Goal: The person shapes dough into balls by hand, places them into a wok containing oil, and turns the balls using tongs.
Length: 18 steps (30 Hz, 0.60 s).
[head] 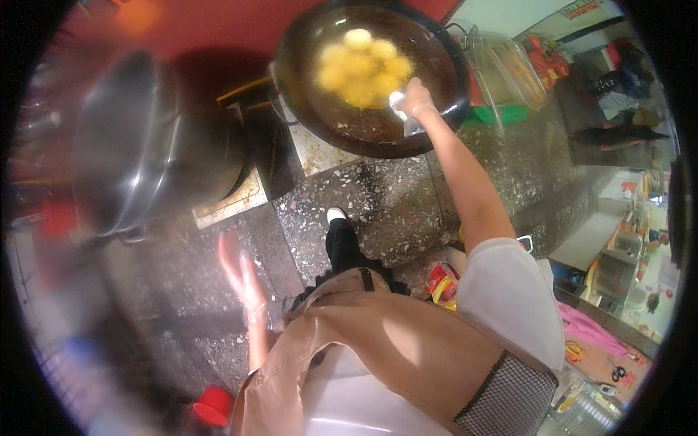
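A large dark wok (441,65) holds oil with several round yellow balls (360,68) gathered in its middle. My right hand (417,98), in a clear plastic glove, reaches over the near right side of the wok. A small white lump (397,106), perhaps dough, is gripped in its fingers above the oil. My left hand (242,278), also in a clear glove, hangs low at my left side over the speckled floor (360,185). Motion blurs it, but its fingers are apart and it holds nothing.
A big metal pot (152,152) stands left of the wok. Right of the wok are a clear plastic tub (510,68) and a green object (499,114). A red plastic vessel (214,405) is low at left. Scissors (618,373) lie on a surface at lower right.
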Each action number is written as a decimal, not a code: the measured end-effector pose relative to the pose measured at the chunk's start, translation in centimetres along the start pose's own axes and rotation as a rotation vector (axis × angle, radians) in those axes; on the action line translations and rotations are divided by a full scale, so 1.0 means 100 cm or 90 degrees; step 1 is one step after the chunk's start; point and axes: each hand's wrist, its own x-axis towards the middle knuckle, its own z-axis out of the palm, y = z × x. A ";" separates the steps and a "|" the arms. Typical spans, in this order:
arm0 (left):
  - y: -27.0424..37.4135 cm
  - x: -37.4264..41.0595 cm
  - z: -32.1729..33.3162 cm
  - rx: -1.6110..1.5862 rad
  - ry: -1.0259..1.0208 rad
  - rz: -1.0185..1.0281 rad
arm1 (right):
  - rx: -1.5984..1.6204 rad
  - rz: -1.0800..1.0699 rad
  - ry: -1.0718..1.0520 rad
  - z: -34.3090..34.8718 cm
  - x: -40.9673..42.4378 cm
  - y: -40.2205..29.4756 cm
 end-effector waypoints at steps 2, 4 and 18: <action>-0.009 -0.009 -0.008 -0.015 0.056 -0.069 | -0.043 0.022 -0.016 0.018 0.027 -0.005; -0.017 -0.016 -0.011 -0.068 0.106 -0.125 | -0.086 0.034 -0.015 0.031 0.044 -0.005; -0.041 -0.053 -0.058 -0.109 0.053 -0.086 | 0.648 -0.020 0.051 0.020 -0.100 0.041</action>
